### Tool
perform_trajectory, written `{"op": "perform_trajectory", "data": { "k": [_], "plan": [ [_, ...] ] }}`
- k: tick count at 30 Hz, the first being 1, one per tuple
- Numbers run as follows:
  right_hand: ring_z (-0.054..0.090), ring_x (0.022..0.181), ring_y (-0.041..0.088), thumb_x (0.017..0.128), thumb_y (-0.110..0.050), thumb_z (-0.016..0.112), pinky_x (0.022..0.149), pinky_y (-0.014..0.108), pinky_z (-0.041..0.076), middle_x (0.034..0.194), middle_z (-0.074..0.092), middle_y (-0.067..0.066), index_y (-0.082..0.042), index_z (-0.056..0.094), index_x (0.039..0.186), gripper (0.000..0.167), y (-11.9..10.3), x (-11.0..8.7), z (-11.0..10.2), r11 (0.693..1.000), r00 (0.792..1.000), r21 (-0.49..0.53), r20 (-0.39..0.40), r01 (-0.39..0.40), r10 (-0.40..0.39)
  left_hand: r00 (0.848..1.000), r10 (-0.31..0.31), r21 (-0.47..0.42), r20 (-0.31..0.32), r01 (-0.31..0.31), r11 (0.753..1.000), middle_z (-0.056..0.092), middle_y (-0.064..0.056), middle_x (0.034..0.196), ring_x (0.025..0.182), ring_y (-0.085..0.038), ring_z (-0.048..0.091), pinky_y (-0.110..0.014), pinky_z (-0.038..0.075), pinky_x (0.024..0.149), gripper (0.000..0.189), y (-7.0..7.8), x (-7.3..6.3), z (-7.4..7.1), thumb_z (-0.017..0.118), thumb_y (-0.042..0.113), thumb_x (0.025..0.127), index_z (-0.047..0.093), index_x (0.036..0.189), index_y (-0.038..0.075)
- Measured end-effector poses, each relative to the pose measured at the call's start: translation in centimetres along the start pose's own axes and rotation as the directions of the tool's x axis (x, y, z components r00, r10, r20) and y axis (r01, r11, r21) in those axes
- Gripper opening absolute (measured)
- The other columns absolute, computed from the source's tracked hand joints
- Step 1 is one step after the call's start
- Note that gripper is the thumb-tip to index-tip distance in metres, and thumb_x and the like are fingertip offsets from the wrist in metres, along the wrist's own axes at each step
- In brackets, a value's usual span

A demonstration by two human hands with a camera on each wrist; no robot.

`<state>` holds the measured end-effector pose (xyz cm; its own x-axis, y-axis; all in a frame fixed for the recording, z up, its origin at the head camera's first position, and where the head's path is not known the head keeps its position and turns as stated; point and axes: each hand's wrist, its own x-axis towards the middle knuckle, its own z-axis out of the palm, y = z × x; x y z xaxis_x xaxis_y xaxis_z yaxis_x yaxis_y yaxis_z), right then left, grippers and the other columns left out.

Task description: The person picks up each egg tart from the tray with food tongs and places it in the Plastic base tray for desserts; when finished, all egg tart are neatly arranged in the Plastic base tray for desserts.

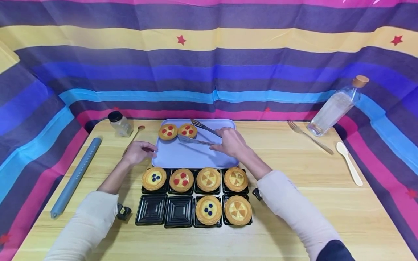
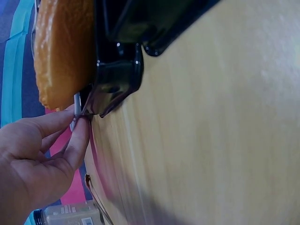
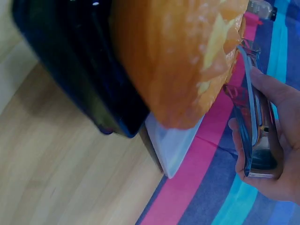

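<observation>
My left hand (image 1: 138, 152) pinches the left rim of a lavender tray (image 1: 192, 156) between thumb and fingers, close by the black boxes in the left wrist view. My right hand (image 1: 232, 142) grips metal tongs (image 3: 262, 150) over the tray's right part. Their arms are spread and point left. The lower tip overlaps a strawberry-topped tart (image 1: 187, 130) in the head view. Another strawberry-topped tart (image 1: 168, 132) sits beside it in the tray's far left corner.
Two rows of black boxes (image 1: 151, 210) stand before the tray, most holding tarts (image 1: 209, 210). A grey rolled rod (image 1: 76, 177), jar (image 1: 121, 124) and small spoon (image 1: 139, 129) lie left. A fork (image 1: 310, 137), corked bottle (image 1: 336, 107) and pale spoon (image 1: 349, 163) are right.
</observation>
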<state>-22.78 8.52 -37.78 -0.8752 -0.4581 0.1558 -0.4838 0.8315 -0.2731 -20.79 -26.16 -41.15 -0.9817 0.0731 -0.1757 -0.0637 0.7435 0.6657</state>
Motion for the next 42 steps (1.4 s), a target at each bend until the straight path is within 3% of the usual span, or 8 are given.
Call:
{"op": "perform_trajectory", "data": {
  "k": [6,17,25,30,38,42],
  "plan": [
    [0.063,0.081,0.024,0.077,-0.041,0.077,0.077,0.038,0.053,0.092,0.068,0.012,-0.003,0.065,0.116,0.055,-0.4,0.3,0.2,1.000,1.000,-0.005,0.009,-0.008,0.008,1.000,-0.001,0.013,-0.001,0.001,1.000,0.071,-0.015,0.096,0.082,-0.019,0.062,-0.026,0.047,0.067,0.020,0.0,-0.1,0.0,0.069,0.010,0.084,0.071,0.102,0.002],
    [0.065,0.091,0.025,0.077,-0.039,0.077,0.080,0.038,0.053,0.104,0.071,0.013,-0.005,0.063,0.123,0.059,0.2,-1.8,-0.9,0.999,0.999,0.044,-0.041,0.004,-0.003,1.000,-0.003,0.015,0.003,0.003,1.000,0.071,-0.015,0.096,0.081,-0.018,0.062,-0.026,0.047,0.068,0.021,0.1,-0.1,-0.1,0.070,0.012,0.084,0.072,0.102,0.003],
    [0.064,0.106,0.031,0.076,-0.037,0.079,0.091,0.042,0.051,0.114,0.068,0.018,-0.001,0.062,0.122,0.061,-0.3,-5.8,-3.4,0.995,0.993,0.053,-0.075,0.090,-0.086,1.000,-0.001,0.006,0.008,0.001,1.000,0.072,-0.015,0.096,0.077,-0.013,0.061,-0.025,0.047,0.067,0.021,0.0,-0.1,-0.1,0.070,0.012,0.083,0.072,0.103,0.003],
    [0.065,0.101,0.028,0.073,-0.038,0.080,0.086,0.041,0.053,0.112,0.069,0.016,-0.002,0.063,0.122,0.063,-0.9,-8.8,-4.5,0.986,0.984,0.064,-0.104,0.151,-0.144,1.000,0.000,0.020,0.000,0.000,1.000,0.071,-0.015,0.097,0.081,-0.018,0.063,-0.026,0.047,0.068,0.021,0.0,0.0,-0.1,0.070,0.012,0.084,0.071,0.103,0.003],
    [0.066,0.091,0.018,0.072,-0.041,0.080,0.077,0.032,0.056,0.104,0.072,0.008,-0.006,0.066,0.118,0.060,-2.1,-13.3,-4.9,0.964,0.961,0.062,-0.116,0.257,-0.249,1.000,-0.010,0.019,0.007,0.010,1.000,0.071,-0.016,0.100,0.088,-0.023,0.063,-0.026,0.046,0.070,0.022,0.2,-0.1,-0.2,0.070,0.013,0.084,0.071,0.104,0.004],
    [0.066,0.096,0.018,0.071,-0.041,0.079,0.087,0.037,0.053,0.106,0.072,0.006,-0.008,0.066,0.118,0.059,-2.9,-15.2,-4.1,0.945,0.943,0.061,-0.114,0.322,-0.314,1.000,-0.001,0.021,0.006,0.001,1.000,0.071,-0.016,0.101,0.088,-0.024,0.063,-0.025,0.047,0.069,0.022,0.2,-0.1,-0.2,0.070,0.013,0.084,0.071,0.104,0.003]
  ]
}}
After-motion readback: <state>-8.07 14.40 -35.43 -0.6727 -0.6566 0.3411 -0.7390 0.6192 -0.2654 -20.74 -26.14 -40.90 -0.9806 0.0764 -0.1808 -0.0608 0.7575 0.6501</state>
